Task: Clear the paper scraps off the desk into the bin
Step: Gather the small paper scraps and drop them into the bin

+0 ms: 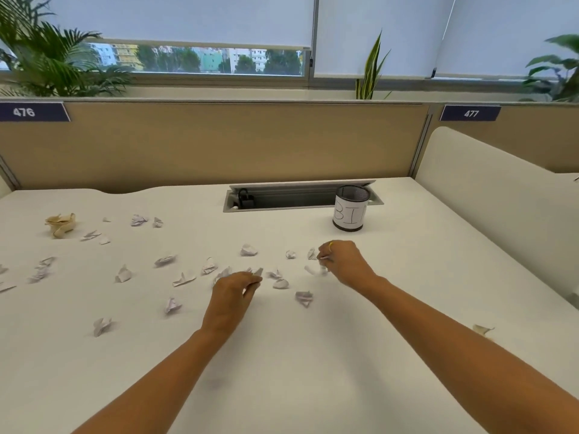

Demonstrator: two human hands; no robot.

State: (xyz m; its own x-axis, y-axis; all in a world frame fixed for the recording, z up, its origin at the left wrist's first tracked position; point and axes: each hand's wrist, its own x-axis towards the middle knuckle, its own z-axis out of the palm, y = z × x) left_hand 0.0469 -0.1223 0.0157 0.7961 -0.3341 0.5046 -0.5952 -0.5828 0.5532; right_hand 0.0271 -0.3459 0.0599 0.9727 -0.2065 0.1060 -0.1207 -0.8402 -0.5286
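Table: a white table (313,355) backed by a tan partition (235,142) that carries number plates 476 and 477.
Bin: a small mesh cup (351,208) wrapped in white paper with "BI" lettered on it stands upright at the far right of the table, just in front of the open cable tray (291,198). What lies inside it cannot be seen.
Paper scraps: many crumpled white scraps lie scattered across the left and middle of the table, among them one at (248,250), one at (304,298), one at (172,305) and one at (101,326). They are well apart from the bin.
Larger wad: a crumpled beige paper wad (61,224) sits at the far left, away from both hands.
Stray piece: one beige scrap (483,329) lies alone at the right, near the right forearm.
Left hand: the left hand (233,292) reaches into the middle cluster, palm down, fingers drawn together in a pinch beside a small grey-white scrap (258,271) at its fingertips. Whether it actually grips that scrap cannot be told.
Right hand: the right hand (343,261) hovers near the bin with fingers curled inward around a small white scrap (322,259) pinched at the fingertips. A blurred white piece (315,270) shows just below it.
Background: leafy plants (47,64) and a window with lowered blinds (188,17) stand behind the partition.
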